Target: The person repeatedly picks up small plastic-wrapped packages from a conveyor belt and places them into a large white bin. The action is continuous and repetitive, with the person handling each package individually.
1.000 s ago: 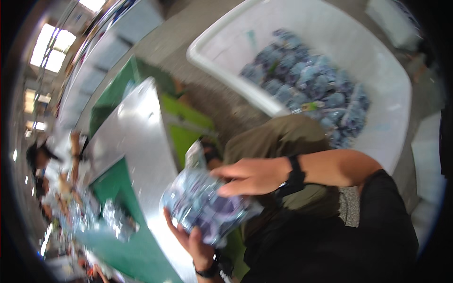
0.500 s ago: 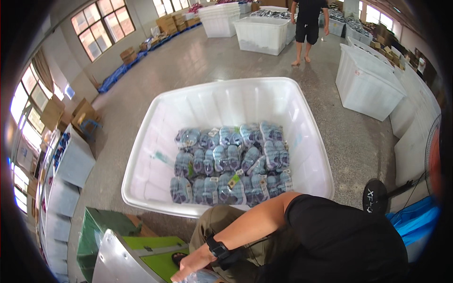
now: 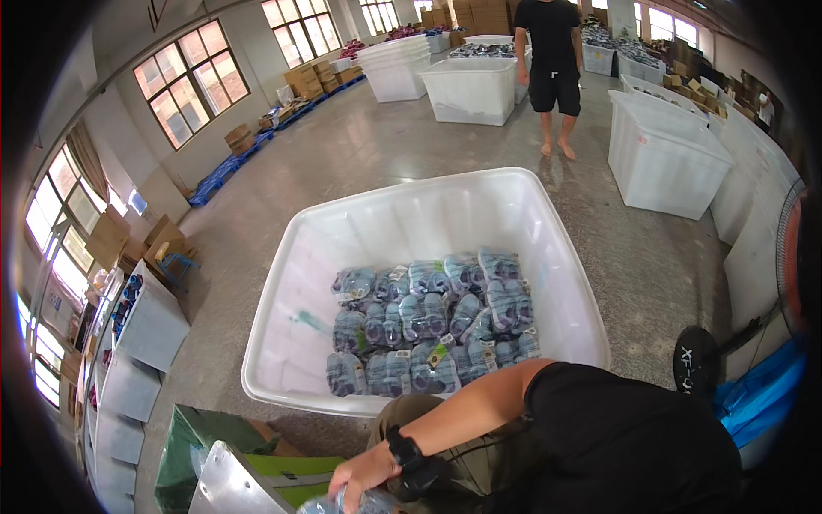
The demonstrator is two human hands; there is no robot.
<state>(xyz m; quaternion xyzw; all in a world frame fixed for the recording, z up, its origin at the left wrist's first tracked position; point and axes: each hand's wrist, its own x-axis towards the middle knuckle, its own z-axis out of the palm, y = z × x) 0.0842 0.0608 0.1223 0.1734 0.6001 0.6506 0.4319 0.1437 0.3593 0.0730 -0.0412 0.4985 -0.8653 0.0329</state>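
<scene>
My right hand (image 3: pixel 364 473), with a black watch on its wrist, reaches low across to the left. Its fingers are closed on a clear plastic bag (image 3: pixel 353 502) at the bottom edge; what is inside is mostly cut off. My left hand is out of view. Just ahead, a large white plastic bin (image 3: pixel 295 248) holds rows of clear-bagged pairs (image 3: pixel 424 317), light blue and dark purple, that look like shoes. Some carry small tags or labels.
A silver metal panel (image 3: pixel 227 484), a lime-green surface (image 3: pixel 295 469) and a green wrapped box (image 3: pixel 193 450) stand at lower left. A fan (image 3: pixel 792 257) is at right. A person (image 3: pixel 552 77) stands beyond the bin, among more white bins (image 3: pixel 659 163).
My right hand has come up and slightly right, and more of the clear bag shows in its fingers. The view has tilted up, and the person ahead stands a little closer.
</scene>
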